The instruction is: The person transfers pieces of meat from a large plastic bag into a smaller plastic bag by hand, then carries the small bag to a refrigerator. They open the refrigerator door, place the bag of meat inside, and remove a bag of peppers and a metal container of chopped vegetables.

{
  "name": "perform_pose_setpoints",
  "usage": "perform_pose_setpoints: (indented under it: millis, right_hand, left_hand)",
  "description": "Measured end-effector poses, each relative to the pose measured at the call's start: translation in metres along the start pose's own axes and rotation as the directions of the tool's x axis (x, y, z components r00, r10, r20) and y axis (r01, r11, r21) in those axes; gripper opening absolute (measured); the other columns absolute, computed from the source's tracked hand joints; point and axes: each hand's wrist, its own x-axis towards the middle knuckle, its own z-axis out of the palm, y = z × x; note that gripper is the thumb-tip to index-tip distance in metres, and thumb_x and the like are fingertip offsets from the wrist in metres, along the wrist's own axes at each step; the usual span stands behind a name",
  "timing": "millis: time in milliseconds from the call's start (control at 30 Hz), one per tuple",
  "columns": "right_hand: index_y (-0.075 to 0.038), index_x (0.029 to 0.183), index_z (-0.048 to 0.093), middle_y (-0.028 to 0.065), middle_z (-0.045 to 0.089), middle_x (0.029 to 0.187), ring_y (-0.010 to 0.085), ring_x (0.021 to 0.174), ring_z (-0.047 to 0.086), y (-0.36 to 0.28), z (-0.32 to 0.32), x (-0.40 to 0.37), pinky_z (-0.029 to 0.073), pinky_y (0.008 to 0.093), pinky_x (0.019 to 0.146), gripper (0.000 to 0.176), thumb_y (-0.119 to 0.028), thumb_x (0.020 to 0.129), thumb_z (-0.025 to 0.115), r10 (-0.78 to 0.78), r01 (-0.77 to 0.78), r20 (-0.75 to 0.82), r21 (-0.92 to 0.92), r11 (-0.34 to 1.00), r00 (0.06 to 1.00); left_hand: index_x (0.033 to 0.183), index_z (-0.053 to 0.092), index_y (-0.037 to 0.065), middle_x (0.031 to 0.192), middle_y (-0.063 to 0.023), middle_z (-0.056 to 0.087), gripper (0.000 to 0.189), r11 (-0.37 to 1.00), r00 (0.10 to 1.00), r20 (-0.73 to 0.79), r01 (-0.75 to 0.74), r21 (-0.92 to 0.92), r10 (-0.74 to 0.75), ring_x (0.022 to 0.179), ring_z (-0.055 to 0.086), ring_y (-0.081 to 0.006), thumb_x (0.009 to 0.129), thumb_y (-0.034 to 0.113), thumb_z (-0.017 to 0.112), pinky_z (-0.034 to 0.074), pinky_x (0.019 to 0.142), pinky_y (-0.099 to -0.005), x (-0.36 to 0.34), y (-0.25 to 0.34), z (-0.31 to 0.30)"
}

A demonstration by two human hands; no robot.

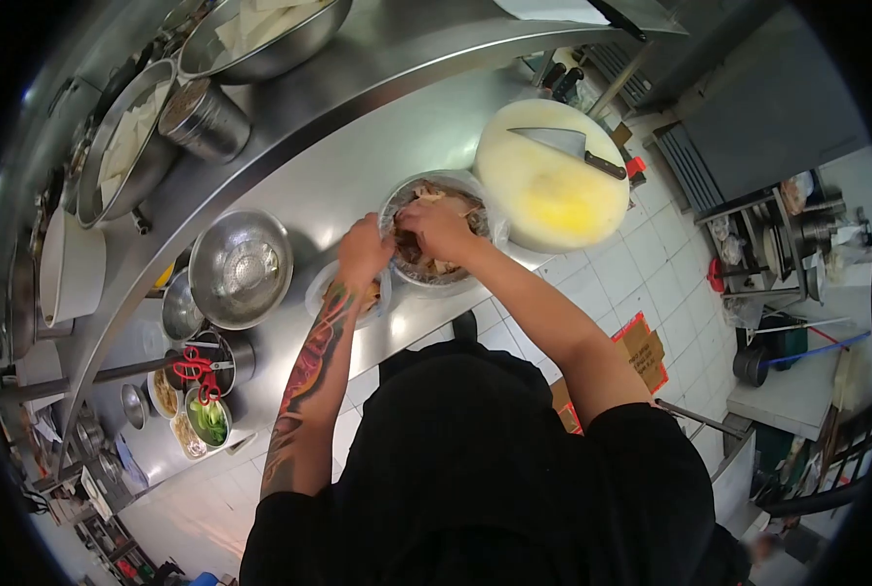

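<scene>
A round bowl lined with clear plastic (439,283) stands on the steel counter, filled with brown and pale pieces that look like cooked meat (446,264). My right hand (436,229) reaches into it, fingers curled down among the pieces; what they pinch is hidden. At the bowl's left edge, my left hand (366,248) has its fingers curled over the rim. Partly covered by my left forearm is a smaller plastic-lined container (319,290) with orange-brown food. Right of the bowl, a thick round cutting board (514,161) carries a cleaver (563,144) with a dark handle.
A large steel bowl (207,278) sits left on the counter (329,186). Near it are red-handled scissors (194,366) and a container of green vegetables (208,422). The raised steel shelf (377,73) holds basins of white pieces (128,146). Cardboard (641,352) lies on the tiled floor.
</scene>
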Motion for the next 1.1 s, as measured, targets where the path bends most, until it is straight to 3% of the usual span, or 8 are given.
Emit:
perform_pose_setpoints:
  millis: [167, 267, 467, 600, 667, 900, 1000, 1100]
  right_hand:
    - [-0.007, 0.096, 0.076, 0.0059, 0.07, 0.117, 0.0306, 0.116, 0.061, -0.016, -0.032, -0.05, 0.05, 0.0443, 0.096, 0.024, -0.004, 0.073, 0.071, -0.012, 0.045, 0.338, -0.089, 0.995, 0.941]
    - [-0.009, 0.096, 0.077, 0.0076, 0.069, 0.115, 0.0297, 0.119, 0.057, -0.009, -0.044, -0.068, 0.046, 0.0433, 0.101, 0.024, -0.012, 0.072, 0.074, -0.132, 0.132, 0.034, 0.026, 0.991, 0.991]
    - [-0.001, 0.113, 0.07, 0.0175, 0.066, 0.109, 0.0362, 0.11, 0.059, -0.005, -0.093, -0.043, 0.051, 0.0447, 0.094, 0.039, -0.012, 0.076, 0.076, 0.293, -0.387, -0.445, -0.136, 0.912, 0.846]
    - [-0.001, 0.118, 0.067, 0.0157, 0.069, 0.102, 0.0358, 0.097, 0.065, 0.037, -0.074, -0.049, 0.054, 0.046, 0.085, 0.039, -0.016, 0.083, 0.073, 0.546, -0.57, -0.175, -0.345, 0.745, 0.819]
    - [-0.002, 0.115, 0.068, 0.014, 0.07, 0.101, 0.0347, 0.093, 0.067, 0.047, -0.075, -0.048, 0.055, 0.0459, 0.082, 0.034, -0.017, 0.085, 0.072, 0.6, -0.578, -0.071, -0.379, 0.723, 0.797]
    - [-0.004, 0.104, 0.067, 0.0061, 0.071, 0.099, 0.0224, 0.09, 0.071, 0.04, -0.124, -0.024, 0.053, 0.0353, 0.08, 0.012, -0.009, 0.102, 0.057, 0.665, -0.461, -0.011, 0.713, 0.529, 0.747]
    - [-0.003, 0.097, 0.061, 0.0078, 0.067, 0.096, 0.0256, 0.091, 0.071, 0.009, -0.147, -0.014, 0.054, 0.0359, 0.082, 0.014, -0.004, 0.105, 0.049, 0.654, -0.293, 0.122, 0.943, 0.159, 0.747]
    - [-0.004, 0.097, 0.058, 0.0074, 0.064, 0.093, 0.0269, 0.092, 0.071, 0.008, -0.135, -0.016, 0.054, 0.0354, 0.081, 0.011, -0.005, 0.105, 0.051, 0.616, -0.248, 0.237, 0.966, -0.069, 0.751]
  left_hand:
    - [0.1, 0.067, 0.004, 0.093, -0.0171, 0.07, 0.019, 0.985, 0.964, -0.264, -0.076, -0.154, 0.033, 0.085, 0.069, -0.0394, 0.084, 0.013, 0.067, 0.055, 0.075, -0.0486, -0.002, -0.016, 0.001]
    - [0.098, 0.068, 0.004, 0.092, -0.0149, 0.071, 0.014, 0.968, 0.971, -0.238, -0.058, -0.243, -0.001, 0.081, 0.07, -0.0318, 0.086, 0.011, 0.068, 0.055, 0.072, -0.0424, -0.001, -0.024, 0.007]
    - [0.104, 0.068, 0.002, 0.092, -0.0135, 0.073, 0.019, 0.62, 0.996, -0.084, -0.054, -0.783, -0.018, 0.078, 0.068, -0.0181, 0.09, 0.014, 0.073, 0.052, 0.07, -0.0319, 0.01, -0.013, 0.018]
    - [0.104, 0.067, 0.001, 0.088, -0.0149, 0.073, 0.022, 0.673, 0.98, -0.187, -0.09, -0.734, -0.073, 0.074, 0.069, -0.024, 0.091, 0.018, 0.072, 0.054, 0.069, -0.0346, 0.023, -0.018, 0.029]
    - [0.101, 0.067, 0.003, 0.09, -0.0168, 0.072, 0.021, 0.966, 0.98, -0.2, -0.033, -0.255, -0.02, 0.077, 0.07, -0.0314, 0.09, 0.021, 0.07, 0.055, 0.072, -0.0386, 0.017, 0.003, -0.001]
    - [0.096, 0.068, 0.004, 0.105, -0.0205, 0.069, 0.016, 0.9, 0.993, 0.038, 0.119, -0.419, -0.113, 0.093, 0.068, -0.0373, 0.087, 0.018, 0.068, 0.054, 0.079, -0.0432, 0.008, 0.003, -0.012]
    - [0.097, 0.068, 0.005, 0.111, -0.0207, 0.067, 0.017, 0.946, 0.984, -0.176, -0.047, -0.322, -0.011, 0.1, 0.067, -0.0367, 0.086, 0.018, 0.07, 0.053, 0.086, -0.0466, 0.0, 0.003, -0.009]
    - [0.097, 0.068, 0.006, 0.114, -0.0212, 0.066, 0.018, 0.929, 0.732, -0.667, -0.33, -0.165, 0.141, 0.104, 0.065, -0.0368, 0.085, 0.018, 0.072, 0.05, 0.09, -0.0526, 0.003, 0.037, -0.016]
